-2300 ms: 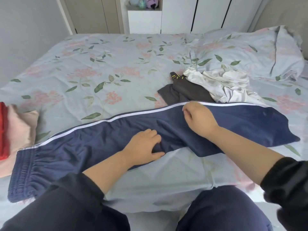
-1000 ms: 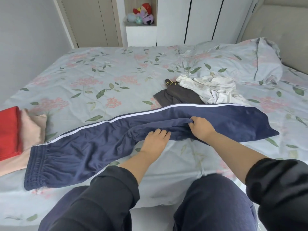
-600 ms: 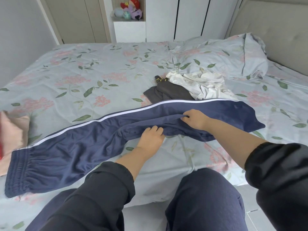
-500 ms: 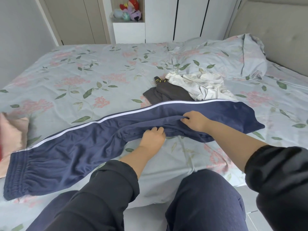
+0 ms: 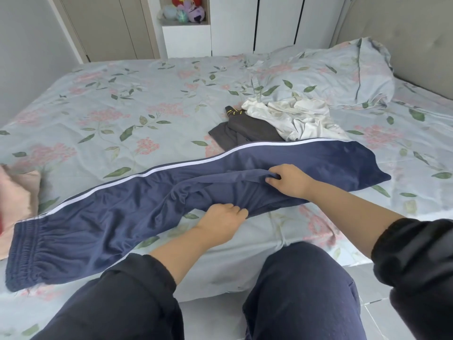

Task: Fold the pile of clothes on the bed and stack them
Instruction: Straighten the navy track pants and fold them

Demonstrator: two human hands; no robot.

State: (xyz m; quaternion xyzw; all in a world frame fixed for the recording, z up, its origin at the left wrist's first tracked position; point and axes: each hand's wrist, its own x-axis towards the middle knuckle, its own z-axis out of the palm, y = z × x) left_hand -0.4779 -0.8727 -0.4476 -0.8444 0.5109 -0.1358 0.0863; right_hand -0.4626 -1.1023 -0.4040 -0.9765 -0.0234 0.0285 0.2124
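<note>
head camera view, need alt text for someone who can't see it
A person's left hand and right hand grip bunched fabric at the middle of navy track pants with a white side stripe, laid across a floral-sheeted bed. Behind them lie a crumpled dark grey garment and a white garment; folded pink clothing sits at the left edge.

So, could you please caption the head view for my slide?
Folding step: left hand and right hand grip navy track pants on the floral bed.
</note>
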